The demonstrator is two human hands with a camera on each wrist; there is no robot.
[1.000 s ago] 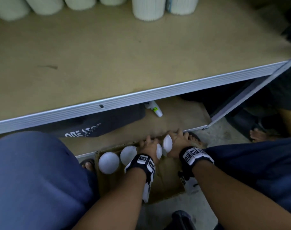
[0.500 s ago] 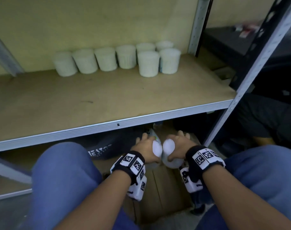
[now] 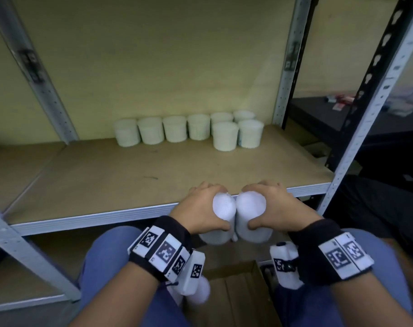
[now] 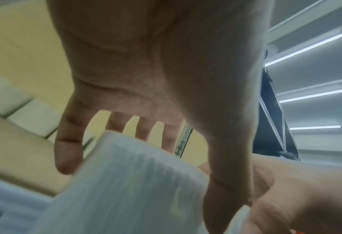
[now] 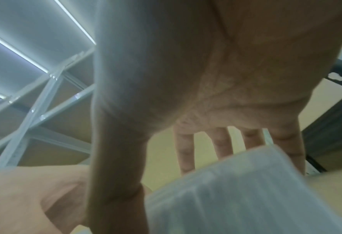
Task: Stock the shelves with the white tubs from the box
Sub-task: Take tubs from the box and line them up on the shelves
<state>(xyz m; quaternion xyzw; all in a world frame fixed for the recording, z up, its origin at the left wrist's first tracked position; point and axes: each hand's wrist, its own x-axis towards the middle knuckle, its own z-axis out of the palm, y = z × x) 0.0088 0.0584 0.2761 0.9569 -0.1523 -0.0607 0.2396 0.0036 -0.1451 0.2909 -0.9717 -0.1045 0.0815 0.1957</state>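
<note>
The left hand grips one tub from above, fingers spread and curled; the right hand grips another tub likewise (tubs touching), near the shelf edge.

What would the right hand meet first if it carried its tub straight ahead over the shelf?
Probably nothing near: the right hand faces bare shelf board; the front tubs at the back come first, though depth is unclear.
</note>
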